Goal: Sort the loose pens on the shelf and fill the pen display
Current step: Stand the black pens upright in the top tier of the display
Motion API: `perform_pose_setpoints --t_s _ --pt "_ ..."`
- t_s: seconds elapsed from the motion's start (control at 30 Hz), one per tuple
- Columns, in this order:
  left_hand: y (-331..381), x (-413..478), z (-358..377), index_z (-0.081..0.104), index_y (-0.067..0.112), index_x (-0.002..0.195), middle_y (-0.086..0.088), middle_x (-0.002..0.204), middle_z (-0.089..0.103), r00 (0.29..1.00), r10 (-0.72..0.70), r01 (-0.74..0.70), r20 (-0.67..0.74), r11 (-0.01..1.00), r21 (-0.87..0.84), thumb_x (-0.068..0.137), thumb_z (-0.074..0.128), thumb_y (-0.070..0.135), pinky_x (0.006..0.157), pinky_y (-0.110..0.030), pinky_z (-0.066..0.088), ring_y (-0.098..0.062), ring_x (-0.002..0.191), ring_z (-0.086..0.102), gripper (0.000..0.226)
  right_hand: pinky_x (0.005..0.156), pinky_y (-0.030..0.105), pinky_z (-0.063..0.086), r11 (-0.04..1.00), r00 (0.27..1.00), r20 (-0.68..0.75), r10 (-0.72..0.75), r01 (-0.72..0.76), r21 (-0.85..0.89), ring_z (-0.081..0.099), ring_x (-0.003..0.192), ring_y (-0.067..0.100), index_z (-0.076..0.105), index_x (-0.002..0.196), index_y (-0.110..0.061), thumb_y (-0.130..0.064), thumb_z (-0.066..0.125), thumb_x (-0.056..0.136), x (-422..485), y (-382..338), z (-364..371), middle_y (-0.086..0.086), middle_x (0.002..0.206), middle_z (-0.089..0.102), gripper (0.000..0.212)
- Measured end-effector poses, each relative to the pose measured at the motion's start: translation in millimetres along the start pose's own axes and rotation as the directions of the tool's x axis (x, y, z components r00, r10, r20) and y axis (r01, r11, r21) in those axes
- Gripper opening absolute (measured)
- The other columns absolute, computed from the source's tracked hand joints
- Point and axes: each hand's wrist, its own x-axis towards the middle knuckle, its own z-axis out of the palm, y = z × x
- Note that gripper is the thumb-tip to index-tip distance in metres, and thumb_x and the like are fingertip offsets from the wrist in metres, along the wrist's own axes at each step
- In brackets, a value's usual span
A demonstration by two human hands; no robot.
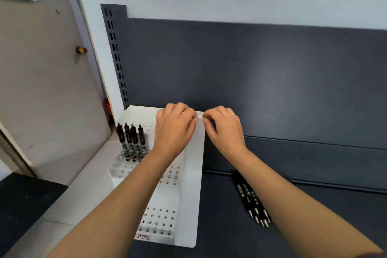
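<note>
Standing black pens, white perforated display

White stepped display, most holes empty; four black pens upright in its back-left holes; loose pens lying right of it.

Centre of frame: the white plastic stepped pen display stands on the dark grey metal shelf, in front of the dark grey metal back panel. Black click pens stand upright in holes at its rear left. Loose black pens lie on the shelf to the display's right, apart from it. The left hand and right hand grip the top rear corner of its right wall.
</note>
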Motion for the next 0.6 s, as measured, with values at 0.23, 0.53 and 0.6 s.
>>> perform_pose_setpoints --t_s 0.23,0.53,0.6 --pt "80.2 -12.3 64.4 0.066 0.017 0.09 0.0 0.092 0.063 0.977 0.114 -0.094 0.181 0.989 -0.116 0.089 0.058 0.021 0.07 -0.035 0.04 -0.025 0.084 0.056 0.009 0.077 0.029 0.043 0.975 0.943 0.253 0.215 -0.194 -0.107 0.054 0.097 0.023 0.065 0.108 -0.017 -0.023 0.054 0.094 -64.9 100.1 -33.8 -0.001 0.104 0.064 0.019" --pt "130.8 -63.6 146.0 0.054 0.025 0.116 0.005 0.116 0.055 0.806 -0.051 0.076 0.59 0.997 -0.018 0.095 0.044 0.034 0.086 -0.031 0.037 -0.018 0.109 0.048 0.025 0.088 0.035 0.048 0.93 0.66 0.655 0.367 -0.288 -0.23 0.057 0.108 0.024 0.063 0.117 -0.022 -0.027 0.051 0.094 -132.0 175.8 -34.3 0.001 0.114 0.062 0.026" --pt "133.8 -74.5 161.4 0.051 0.025 0.122 0.002 0.119 0.055 0.719 -0.125 0.138 0.684 0.99 0.037 0.093 0.047 0.035 0.088 -0.033 0.04 -0.021 0.111 0.049 0.03 0.09 0.036 0.048 0.929 0.635 0.679 0.369 -0.265 -0.256 0.057 0.11 0.025 0.062 0.118 -0.022 -0.025 0.05 0.093 -135.5 180.5 -27.3 0.002 0.117 0.061 0.028"
